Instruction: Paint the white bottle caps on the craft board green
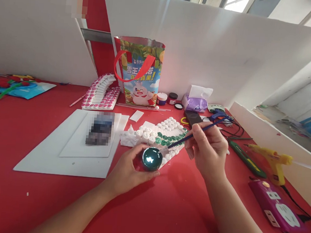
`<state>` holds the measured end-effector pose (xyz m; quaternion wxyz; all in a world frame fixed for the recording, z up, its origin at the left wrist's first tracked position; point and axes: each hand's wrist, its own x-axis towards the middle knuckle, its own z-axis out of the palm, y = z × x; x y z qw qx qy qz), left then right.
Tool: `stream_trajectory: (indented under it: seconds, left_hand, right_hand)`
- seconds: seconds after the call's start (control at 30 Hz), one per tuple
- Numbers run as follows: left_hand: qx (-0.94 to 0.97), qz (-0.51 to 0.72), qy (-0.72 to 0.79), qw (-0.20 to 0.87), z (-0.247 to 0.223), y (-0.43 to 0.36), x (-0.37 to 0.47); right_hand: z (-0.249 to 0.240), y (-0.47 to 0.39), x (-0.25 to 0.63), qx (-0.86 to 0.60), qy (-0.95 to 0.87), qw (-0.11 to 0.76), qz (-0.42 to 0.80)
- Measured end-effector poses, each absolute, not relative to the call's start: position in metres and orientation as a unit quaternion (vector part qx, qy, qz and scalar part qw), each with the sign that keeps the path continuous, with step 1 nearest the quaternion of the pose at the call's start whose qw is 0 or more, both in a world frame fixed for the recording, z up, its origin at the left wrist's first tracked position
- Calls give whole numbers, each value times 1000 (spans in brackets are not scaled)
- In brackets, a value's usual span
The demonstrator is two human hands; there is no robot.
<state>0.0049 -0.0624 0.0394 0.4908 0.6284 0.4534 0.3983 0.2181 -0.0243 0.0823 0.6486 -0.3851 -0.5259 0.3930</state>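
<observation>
My left hand [124,173] is closed around a small jar of dark green paint [152,159], its open top tilted toward me. Between the fingers of my right hand [209,149] is a paintbrush [190,136] with a dark blue handle. The brush's tip reaches the jar's right rim; whether it dips into the paint I cannot tell. Just behind the jar lies a piece covered in rows of small rosettes [168,124], mostly white, some painted green. Crumpled white tissue [129,139] touches its left side.
White foam boards [44,154] lie at left. A printed bag [139,75], paint jars [172,98] and a purple tissue pack [195,102] stand at the back. To the right are a green cutter [246,159], a yellow glue gun [274,160] and a purple power strip [275,205].
</observation>
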Motion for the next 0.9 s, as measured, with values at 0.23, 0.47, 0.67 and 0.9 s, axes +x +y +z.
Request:
stream_trajectory:
  seconds: [0.23, 0.47, 0.67, 0.9]
  left_hand:
    - [616, 406, 469, 486, 36, -60, 4]
    - [611, 418, 458, 492, 33, -61, 4]
    - [609, 416, 464, 492, 32, -63, 2]
    - [603, 412, 471, 494, 33, -64, 1]
  right_hand:
    - [82, -20, 216, -383, -486, 679, 395]
    - [79, -10, 214, -387, -434, 721, 378]
    - [75, -9, 215, -401, -445, 708, 373]
    - [72, -9, 212, -408, -445, 702, 378]
